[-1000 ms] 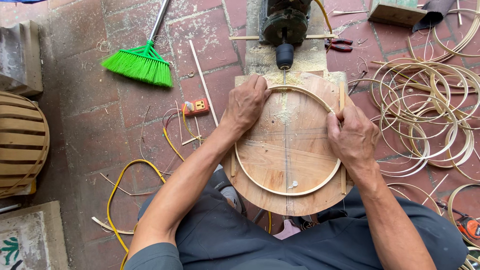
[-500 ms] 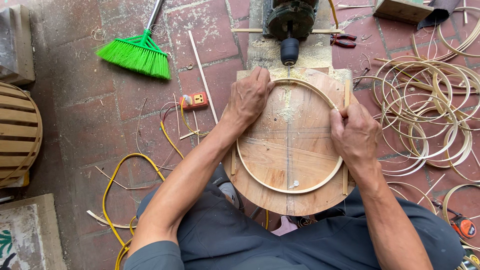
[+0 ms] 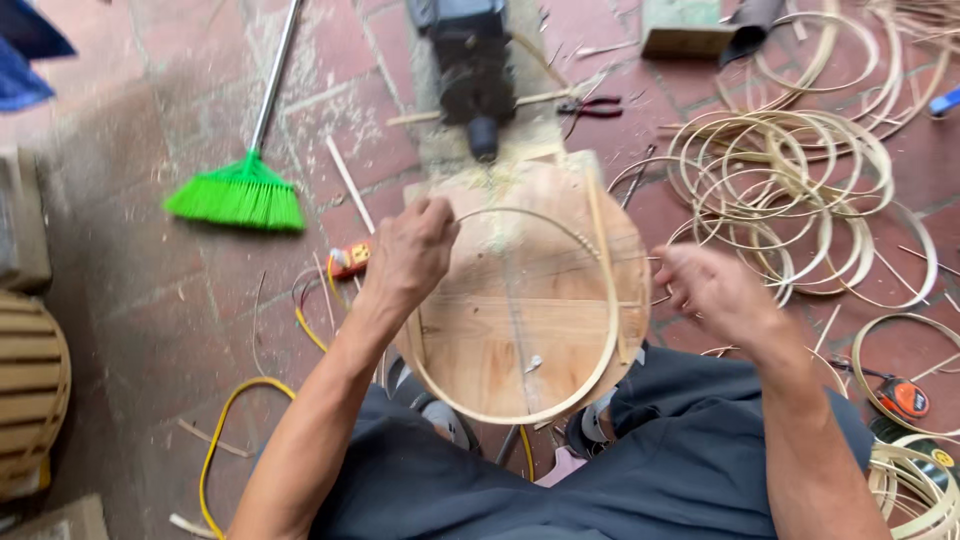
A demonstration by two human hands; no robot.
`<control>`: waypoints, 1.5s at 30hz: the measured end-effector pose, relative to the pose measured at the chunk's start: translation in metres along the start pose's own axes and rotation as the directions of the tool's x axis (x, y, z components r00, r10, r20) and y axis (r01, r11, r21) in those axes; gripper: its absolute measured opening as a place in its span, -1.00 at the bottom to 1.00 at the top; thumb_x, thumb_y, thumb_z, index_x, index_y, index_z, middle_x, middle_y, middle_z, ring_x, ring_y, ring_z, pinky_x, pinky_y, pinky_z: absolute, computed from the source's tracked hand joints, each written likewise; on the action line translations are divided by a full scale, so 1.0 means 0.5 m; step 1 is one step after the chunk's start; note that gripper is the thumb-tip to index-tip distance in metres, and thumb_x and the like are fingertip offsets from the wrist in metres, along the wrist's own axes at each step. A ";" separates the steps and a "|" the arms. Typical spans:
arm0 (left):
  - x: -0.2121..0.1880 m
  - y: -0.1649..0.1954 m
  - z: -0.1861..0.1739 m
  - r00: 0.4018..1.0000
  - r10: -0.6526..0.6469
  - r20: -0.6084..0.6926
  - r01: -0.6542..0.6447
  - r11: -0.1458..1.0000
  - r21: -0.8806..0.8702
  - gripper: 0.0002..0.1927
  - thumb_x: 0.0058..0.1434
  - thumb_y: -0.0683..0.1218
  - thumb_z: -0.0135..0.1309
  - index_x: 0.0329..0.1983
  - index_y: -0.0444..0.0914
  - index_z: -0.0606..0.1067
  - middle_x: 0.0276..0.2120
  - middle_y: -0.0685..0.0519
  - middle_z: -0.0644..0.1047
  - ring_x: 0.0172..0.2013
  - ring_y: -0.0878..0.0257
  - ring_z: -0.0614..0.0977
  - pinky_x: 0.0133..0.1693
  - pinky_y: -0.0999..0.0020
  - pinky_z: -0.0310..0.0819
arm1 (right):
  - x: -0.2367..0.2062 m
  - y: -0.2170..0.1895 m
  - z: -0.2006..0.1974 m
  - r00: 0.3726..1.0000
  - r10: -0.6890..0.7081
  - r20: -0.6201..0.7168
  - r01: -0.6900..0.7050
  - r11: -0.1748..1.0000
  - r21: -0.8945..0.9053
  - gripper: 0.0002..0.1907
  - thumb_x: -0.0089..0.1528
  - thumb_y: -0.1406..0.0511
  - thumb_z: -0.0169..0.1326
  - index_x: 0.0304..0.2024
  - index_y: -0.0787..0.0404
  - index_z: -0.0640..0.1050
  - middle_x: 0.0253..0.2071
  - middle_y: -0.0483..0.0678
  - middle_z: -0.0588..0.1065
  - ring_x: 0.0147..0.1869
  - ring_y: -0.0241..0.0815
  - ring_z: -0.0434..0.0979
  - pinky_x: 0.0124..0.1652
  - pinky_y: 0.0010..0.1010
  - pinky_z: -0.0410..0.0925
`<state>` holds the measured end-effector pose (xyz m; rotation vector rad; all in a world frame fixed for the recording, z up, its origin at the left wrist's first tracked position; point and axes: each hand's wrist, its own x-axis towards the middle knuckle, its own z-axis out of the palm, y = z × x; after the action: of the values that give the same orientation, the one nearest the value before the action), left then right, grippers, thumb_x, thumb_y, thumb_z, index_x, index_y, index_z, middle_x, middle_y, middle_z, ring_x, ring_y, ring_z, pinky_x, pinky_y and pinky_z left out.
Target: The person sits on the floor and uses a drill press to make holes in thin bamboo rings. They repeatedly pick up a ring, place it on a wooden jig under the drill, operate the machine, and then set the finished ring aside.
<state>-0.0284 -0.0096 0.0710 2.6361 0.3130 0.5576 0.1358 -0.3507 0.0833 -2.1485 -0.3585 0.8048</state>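
I am looking down at a round wooden board (image 3: 530,330) resting across the person's lap, and a thin bamboo hoop (image 3: 590,375) is lying on it, running around most of its face. The left hand (image 3: 412,250) is sitting at the board's ten o'clock edge, fingers curled and pinching the hoop's upper left arc. The right hand (image 3: 712,292) is hovering at the board's three o'clock edge, just off the hoop; it is blurred, fingers loosely bent, and I cannot tell whether it is holding anything. A straight bamboo strip (image 3: 605,260) is lying across the right side of the board, running from twelve toward four o'clock.

At twelve o'clock from the board a dark motor tool (image 3: 470,65) is standing on the brick floor (image 3: 150,300), with red-handled pliers (image 3: 592,106) just to its right. A pile of finished bamboo hoops (image 3: 800,190) is spreading out at two o'clock. A green broom (image 3: 238,192) is lying at ten o'clock, an orange socket block (image 3: 350,260) is sitting near the left wrist, and a yellow cable (image 3: 225,420) is looping at seven o'clock. An orange tape measure (image 3: 905,398) is lying at four o'clock.
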 end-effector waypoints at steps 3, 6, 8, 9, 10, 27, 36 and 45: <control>-0.011 0.023 -0.045 1.000 -0.010 0.004 0.010 0.999 0.039 -0.88 0.34 -0.11 0.08 -0.28 -0.25 0.44 -0.36 -0.11 0.56 -0.42 -0.19 0.59 -0.37 -0.06 0.45 | -0.047 0.034 0.041 0.976 -0.213 0.035 0.213 0.928 -0.306 -0.49 0.29 0.09 0.08 0.24 0.15 0.50 -0.04 -0.01 0.62 -0.09 -0.25 0.63 -0.14 -0.34 0.48; -0.033 0.043 -0.080 0.997 -0.015 -0.076 0.021 0.997 0.074 -0.89 0.33 -0.13 0.10 -0.27 -0.25 0.45 -0.35 -0.12 0.56 -0.43 -0.17 0.59 -0.39 -0.04 0.45 | -0.077 0.050 0.109 0.962 -0.274 0.007 0.273 0.955 -0.119 -0.35 0.22 0.17 0.16 0.33 0.21 0.35 -0.11 0.04 0.65 -0.11 -0.27 0.67 -0.10 -0.42 0.48; -0.050 0.063 -0.091 0.989 -0.003 -0.146 0.017 0.995 0.098 -0.89 0.34 -0.14 0.12 -0.24 -0.27 0.46 -0.33 -0.13 0.56 -0.42 -0.17 0.59 -0.40 -0.01 0.45 | -0.083 0.047 0.138 0.971 -0.230 -0.067 0.237 0.964 0.124 -0.32 0.32 0.24 0.09 0.47 0.16 0.25 -0.07 0.13 0.65 -0.15 -0.16 0.66 -0.12 -0.38 0.51; -0.057 0.074 -0.094 0.983 0.010 -0.184 0.001 0.998 0.058 -0.91 0.34 -0.15 0.10 -0.19 -0.27 0.47 -0.31 -0.12 0.56 -0.40 -0.14 0.60 -0.40 0.02 0.46 | -0.084 0.043 0.144 0.973 -0.208 -0.104 0.227 0.943 0.243 -0.30 0.36 0.28 0.06 0.54 0.14 0.20 -0.06 0.17 0.65 -0.17 -0.11 0.66 -0.13 -0.37 0.52; -0.061 0.086 -0.094 0.974 0.022 -0.225 -0.019 1.000 0.015 -0.90 0.35 -0.16 0.08 -0.13 -0.27 0.47 -0.29 -0.12 0.57 -0.39 -0.10 0.62 -0.40 0.06 0.48 | -0.084 0.038 0.143 0.929 -0.313 -0.198 0.347 0.923 0.165 -0.36 0.35 0.31 0.05 0.48 0.20 0.25 -0.04 0.16 0.63 -0.14 -0.14 0.65 -0.13 -0.38 0.50; -0.007 0.205 -0.034 0.994 0.102 -0.048 -0.111 0.958 -0.266 -0.38 0.23 -0.18 0.29 0.35 -0.29 0.35 0.05 -0.09 0.52 -0.38 0.28 0.54 -0.29 0.40 0.52 | -0.071 0.246 -0.162 0.582 -0.210 -0.786 0.070 0.975 -0.209 -0.43 0.41 0.13 0.07 0.34 0.34 0.34 -0.22 0.14 0.56 -0.27 0.04 0.60 -0.29 -0.13 0.40; -0.101 -0.022 -0.112 0.985 -0.156 0.080 0.170 0.962 -0.215 -0.74 0.51 -0.13 0.14 0.21 -0.31 0.54 -0.05 -0.05 0.54 -0.31 0.41 0.56 -0.27 0.56 0.47 | -0.193 0.568 -0.059 0.551 0.282 -0.785 -0.595 0.792 -0.134 -0.49 0.24 0.25 0.12 0.23 0.26 0.45 0.20 0.28 0.40 0.12 0.31 0.50 0.02 0.06 0.38; -0.104 0.009 -0.100 0.984 -0.129 0.125 0.144 0.982 -0.122 -0.70 0.36 -0.10 0.16 0.13 -0.28 0.59 -0.03 -0.04 0.58 -0.28 0.35 0.60 -0.25 0.45 0.53 | -0.210 0.530 -0.109 0.518 0.509 -0.687 -0.790 0.594 -0.155 -0.64 0.33 0.29 -0.02 0.06 0.43 0.55 -0.03 0.37 0.56 0.05 0.32 0.60 0.03 0.06 0.44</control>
<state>-0.0957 -0.0113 0.0970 2.4855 0.4038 0.3644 0.0881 -0.6046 -0.0486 -2.8976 0.7760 0.3987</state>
